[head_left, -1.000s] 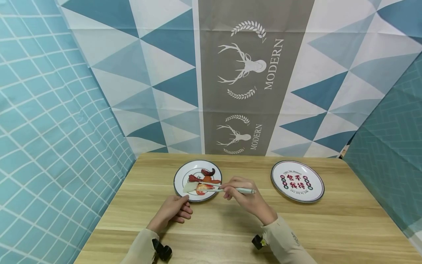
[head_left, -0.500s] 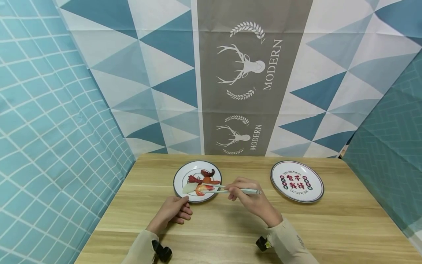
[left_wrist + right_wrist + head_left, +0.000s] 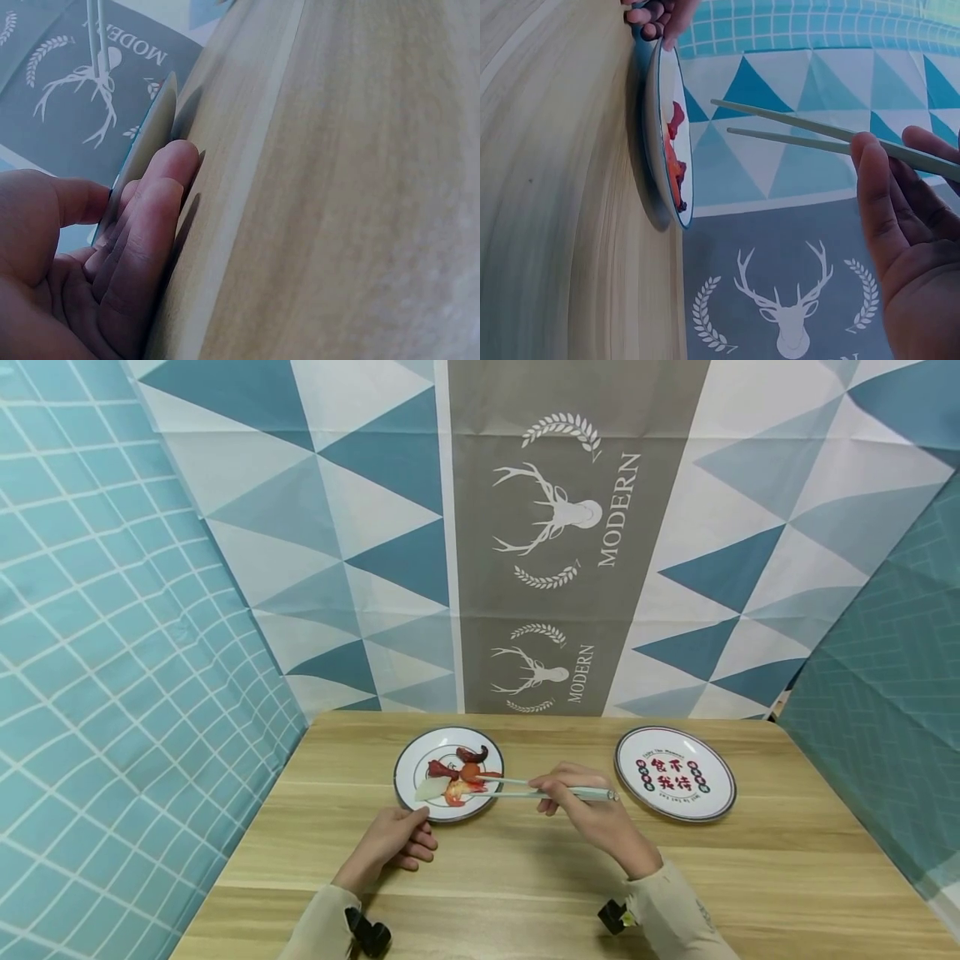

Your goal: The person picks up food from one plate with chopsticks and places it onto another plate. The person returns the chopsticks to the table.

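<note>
My left hand [image 3: 393, 839] pinches the near-left rim of a white plate [image 3: 409, 768], thumb on top and fingers underneath, as the left wrist view shows. On this plate lie a translucent white piece [image 3: 431, 789], an orange-and-white shrimp-like piece [image 3: 455, 793], a round orange piece [image 3: 470, 771], a dark red piece [image 3: 441, 769] and a dark curled piece [image 3: 473, 754]. A pair of pale green chopsticks [image 3: 795, 121] is held in my right hand [image 3: 588, 810]. Their tips stand apart, with nothing between them, and hover off the plate in the right wrist view.
A second white plate [image 3: 678, 806] with a dark rim and red lettering stands at the right on the wooden table [image 3: 495, 893]. Behind the table hangs a patterned cloth [image 3: 540, 610]. Blue tile-patterned cloth [image 3: 112, 635] closes off the left side.
My right hand has drawn the chopsticks to the right, so their tips shifted from the white piece toward the plate's right side. The left hand and the food pieces have stayed put.
</note>
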Motion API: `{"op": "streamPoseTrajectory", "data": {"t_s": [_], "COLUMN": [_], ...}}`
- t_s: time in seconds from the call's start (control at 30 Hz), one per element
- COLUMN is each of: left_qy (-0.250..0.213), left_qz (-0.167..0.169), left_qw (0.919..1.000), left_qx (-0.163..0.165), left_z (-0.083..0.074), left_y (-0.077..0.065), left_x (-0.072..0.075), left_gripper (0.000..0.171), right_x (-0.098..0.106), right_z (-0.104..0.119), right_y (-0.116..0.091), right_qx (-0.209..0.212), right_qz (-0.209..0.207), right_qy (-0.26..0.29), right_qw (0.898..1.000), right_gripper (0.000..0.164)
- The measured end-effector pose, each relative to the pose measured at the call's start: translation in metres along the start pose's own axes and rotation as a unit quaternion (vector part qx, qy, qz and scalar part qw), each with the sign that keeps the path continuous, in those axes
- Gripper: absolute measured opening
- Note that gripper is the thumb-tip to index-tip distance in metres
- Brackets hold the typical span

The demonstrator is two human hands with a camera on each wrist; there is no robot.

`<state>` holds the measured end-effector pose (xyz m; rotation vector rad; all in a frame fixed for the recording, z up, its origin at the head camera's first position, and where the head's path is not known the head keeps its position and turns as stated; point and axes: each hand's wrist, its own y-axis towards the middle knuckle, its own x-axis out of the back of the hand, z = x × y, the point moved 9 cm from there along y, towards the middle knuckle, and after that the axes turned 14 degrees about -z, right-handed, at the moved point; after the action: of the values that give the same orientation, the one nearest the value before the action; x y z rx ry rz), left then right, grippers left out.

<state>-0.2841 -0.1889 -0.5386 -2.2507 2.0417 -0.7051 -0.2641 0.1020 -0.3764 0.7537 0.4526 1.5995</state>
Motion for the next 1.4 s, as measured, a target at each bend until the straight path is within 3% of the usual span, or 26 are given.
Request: {"op": "streamPoseTrajectory", "data": {"t_s": [0.2, 0.5, 0.7, 0.93, 1.07, 1.17, 1.3, 1.4], "left_qy": [0.001, 0.0, -0.003, -0.004, -0.003, -0.003, -0.002, 0.0], "left_qz": [-0.001, -0.001, 0.003, 0.003, 0.003, 0.002, 0.001, 0.0], "left_qw": [1.0, 1.0, 1.0, 1.0, 1.0, 1.0, 1.0, 1.0], "left_qx": [0.001, 0.0, -0.001, -0.001, 0.001, 0.002, 0.003, 0.003], "left_z": [0.001, 0.002, 0.001, 0.001, 0.001, 0.001, 0.001, 0.001], "left_y": [0.0, 0.001, 0.002, 0.001, 0.001, 0.001, 0.001, 0.001], "left_x": [0.0, 0.0, -0.001, -0.001, -0.002, -0.002, -0.001, 0.0], "left_gripper": [0.042, 0.043, 0.042, 0.042, 0.042, 0.042, 0.042, 0.043], "right_x": [0.01, 0.027, 0.041, 0.047, 0.048, 0.049, 0.048, 0.046], "right_z": [-0.002, -0.001, 0.001, 0.002, 0.008, 0.017, 0.029, 0.034], "right_y": [-0.003, -0.005, -0.007, -0.007, -0.005, -0.002, 0.001, 0.0], "right_qx": [-0.03, -0.039, -0.04, -0.044, -0.016, 0.034, 0.103, 0.133], "right_qz": [-0.002, -0.02, -0.027, -0.015, -0.001, 0.001, -0.003, 0.006], "right_qy": [-0.017, -0.029, -0.082, -0.087, -0.076, -0.086, -0.119, -0.137], "right_qw": [0.999, 0.999, 0.995, 0.995, 0.997, 0.996, 0.988, 0.982], "right_gripper": [0.024, 0.028, 0.036, 0.038, 0.035, 0.034, 0.032, 0.029]}}
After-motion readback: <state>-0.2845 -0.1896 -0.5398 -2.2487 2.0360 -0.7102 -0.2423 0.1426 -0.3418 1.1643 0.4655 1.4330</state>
